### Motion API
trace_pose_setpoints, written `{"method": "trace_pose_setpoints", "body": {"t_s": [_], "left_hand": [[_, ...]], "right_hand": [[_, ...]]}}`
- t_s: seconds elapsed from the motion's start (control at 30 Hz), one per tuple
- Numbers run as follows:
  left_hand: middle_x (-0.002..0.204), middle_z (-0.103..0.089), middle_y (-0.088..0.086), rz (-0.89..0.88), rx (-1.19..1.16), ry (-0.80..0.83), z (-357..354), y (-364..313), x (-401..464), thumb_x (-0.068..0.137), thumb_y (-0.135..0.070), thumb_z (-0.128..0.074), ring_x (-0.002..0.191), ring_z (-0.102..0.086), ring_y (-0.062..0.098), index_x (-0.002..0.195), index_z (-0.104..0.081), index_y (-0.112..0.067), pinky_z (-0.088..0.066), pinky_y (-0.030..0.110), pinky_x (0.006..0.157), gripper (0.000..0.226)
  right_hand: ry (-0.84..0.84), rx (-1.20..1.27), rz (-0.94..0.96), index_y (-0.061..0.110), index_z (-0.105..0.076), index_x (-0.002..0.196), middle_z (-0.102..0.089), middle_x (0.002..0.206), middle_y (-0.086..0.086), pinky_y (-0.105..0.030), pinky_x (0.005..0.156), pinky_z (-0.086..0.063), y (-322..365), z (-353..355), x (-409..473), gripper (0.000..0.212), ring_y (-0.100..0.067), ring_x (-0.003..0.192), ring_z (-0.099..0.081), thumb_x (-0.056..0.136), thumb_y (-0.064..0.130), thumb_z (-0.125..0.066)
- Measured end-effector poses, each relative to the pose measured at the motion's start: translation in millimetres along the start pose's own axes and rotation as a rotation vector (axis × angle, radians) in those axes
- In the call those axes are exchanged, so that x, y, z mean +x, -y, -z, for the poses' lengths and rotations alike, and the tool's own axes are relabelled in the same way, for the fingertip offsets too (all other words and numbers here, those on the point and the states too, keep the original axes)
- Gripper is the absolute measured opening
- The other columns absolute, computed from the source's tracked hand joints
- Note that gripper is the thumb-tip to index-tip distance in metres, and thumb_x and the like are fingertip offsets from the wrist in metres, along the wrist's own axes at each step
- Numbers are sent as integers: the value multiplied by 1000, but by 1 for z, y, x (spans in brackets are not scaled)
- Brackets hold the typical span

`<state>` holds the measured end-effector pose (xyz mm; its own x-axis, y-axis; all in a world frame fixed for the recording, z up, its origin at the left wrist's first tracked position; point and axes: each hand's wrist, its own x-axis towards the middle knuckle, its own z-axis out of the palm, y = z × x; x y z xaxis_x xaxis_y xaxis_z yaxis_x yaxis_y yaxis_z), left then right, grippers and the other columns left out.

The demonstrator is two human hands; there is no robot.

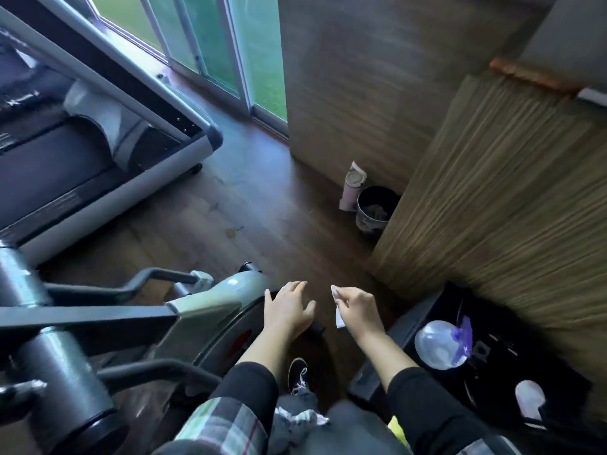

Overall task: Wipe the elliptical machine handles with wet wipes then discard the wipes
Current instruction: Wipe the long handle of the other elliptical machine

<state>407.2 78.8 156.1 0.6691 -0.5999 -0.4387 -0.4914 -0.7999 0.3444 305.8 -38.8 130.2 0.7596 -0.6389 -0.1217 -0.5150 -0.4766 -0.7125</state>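
One head-worn wide-angle view looks forward and steeply down from standing height; the floor point(256, 218) fills the middle, a glass door point(210, 44) lies far left.

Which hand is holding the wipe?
The right hand pinches the white wipe between its fingers. The left hand holds nothing, its fingers spread open.

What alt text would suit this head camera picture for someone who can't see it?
A person's right hand pinches a white wipe, the left hand open beside it. An elliptical machine is at left; a small bin stands ahead on the wooden floor.
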Motion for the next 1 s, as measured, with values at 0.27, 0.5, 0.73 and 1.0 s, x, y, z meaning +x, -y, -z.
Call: {"method": "trace_pose_setpoints", "body": {"t_s": [0.27,0.5,0.73,1.0], "left_hand": [[152,-34,-10,55,-42,1,49,12,84,95,-46,-42,140,-30,9,147,-32,-27,-11,50,119,56],[154,-31,-11,70,-62,47,80,-3,182,96,-45,-42,142,-28,8,147,-32,-25,-10,49,119,56],[152,-34,-11,196,-204,2,131,-21,319,96,-45,-44,140,-32,7,145,-35,-25,-14,47,118,54],[153,-34,-6,383,-389,-118,189,-12,391,95,-39,-47,138,-36,16,145,-37,-20,-22,40,118,54]], "right_hand": [[-37,-8,1,4,-73,95,-71,94,-10,-22,78,-43,32,-1,97,20,-22,90,-65,93,16,-57],[-36,-53,59,0,-72,96,-71,95,-13,-12,76,-37,33,3,207,14,-25,91,-66,86,2,-61],[37,-133,253,2,-73,95,-73,94,-12,-16,80,-41,22,12,373,17,-22,85,-69,80,-2,-68],[195,-192,455,10,-69,75,-69,73,-4,-22,62,-41,69,-5,504,28,-21,67,-67,90,25,-52]]}}
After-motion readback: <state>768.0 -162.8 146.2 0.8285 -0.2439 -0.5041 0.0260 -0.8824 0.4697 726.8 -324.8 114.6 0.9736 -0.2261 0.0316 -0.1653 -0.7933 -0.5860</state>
